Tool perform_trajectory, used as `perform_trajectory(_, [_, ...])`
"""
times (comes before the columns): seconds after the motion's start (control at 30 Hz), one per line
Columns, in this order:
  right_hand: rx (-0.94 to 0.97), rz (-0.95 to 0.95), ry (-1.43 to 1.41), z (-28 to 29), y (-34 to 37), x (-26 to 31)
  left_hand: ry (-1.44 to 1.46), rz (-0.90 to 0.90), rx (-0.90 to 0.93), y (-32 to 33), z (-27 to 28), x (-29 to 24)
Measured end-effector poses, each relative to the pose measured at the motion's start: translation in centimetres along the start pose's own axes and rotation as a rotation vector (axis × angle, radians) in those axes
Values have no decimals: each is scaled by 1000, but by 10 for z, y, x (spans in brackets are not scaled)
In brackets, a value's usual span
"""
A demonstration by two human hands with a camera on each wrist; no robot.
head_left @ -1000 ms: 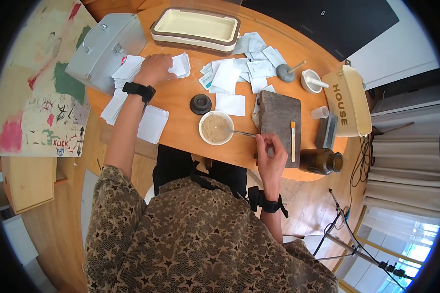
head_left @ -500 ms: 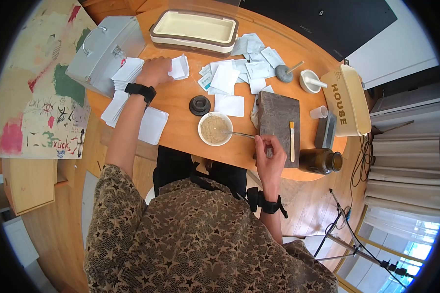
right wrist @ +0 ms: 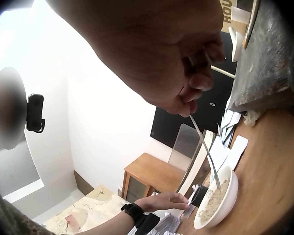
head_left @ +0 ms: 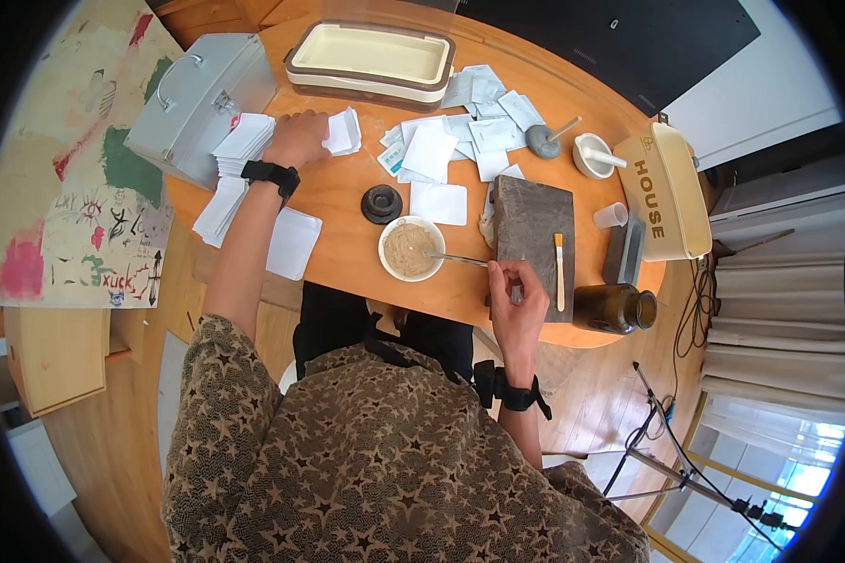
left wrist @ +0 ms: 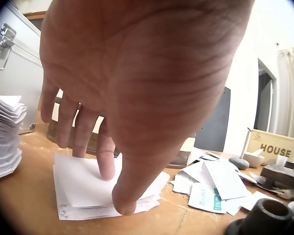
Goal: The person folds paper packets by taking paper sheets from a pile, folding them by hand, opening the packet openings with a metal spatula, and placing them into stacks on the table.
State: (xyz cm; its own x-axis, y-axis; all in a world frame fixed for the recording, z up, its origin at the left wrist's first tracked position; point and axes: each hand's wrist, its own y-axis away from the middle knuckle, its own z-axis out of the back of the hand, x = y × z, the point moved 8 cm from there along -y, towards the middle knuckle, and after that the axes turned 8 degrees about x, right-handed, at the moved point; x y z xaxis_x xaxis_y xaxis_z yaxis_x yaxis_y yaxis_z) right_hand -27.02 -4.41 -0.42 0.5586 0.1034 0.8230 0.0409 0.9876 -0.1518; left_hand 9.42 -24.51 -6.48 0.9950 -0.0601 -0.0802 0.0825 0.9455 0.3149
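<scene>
My right hand pinches a thin metal rod between thumb and fingertips. The rod's far end dips into beige powder in a white bowl near the table's front edge; that tip is hidden in the powder. Over at the left, my left hand rests on a low stack of folded white papers. Its fingers reach down fairly straight onto the top sheet, and the thumb touches the stack's near side. A black round holder stands just behind the bowl.
Taller paper stacks stand beside a silver case. Printed sachets lie scattered behind the bowl. To the right are a dark slab with a brush, a brown jar and a white mortar. A cream tray sits at the back.
The head view has shifted very slightly. Both hands keep their places, the left on the papers and the right pinching the rod in the bowl.
</scene>
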Motion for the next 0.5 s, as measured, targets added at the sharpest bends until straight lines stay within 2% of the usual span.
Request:
perform_trajectory(0.23, [2, -8, 3, -1, 1, -3, 10, 10, -23, 7, 9, -3])
perform_trajectory(0.43, [3, -19, -4, -2, 1, -2, 43, -26, -164, 28, 27, -11])
perform_trajectory(0.5, [5, -21, -5, -2, 1, -1, 54, -91, -258, 39, 33, -18])
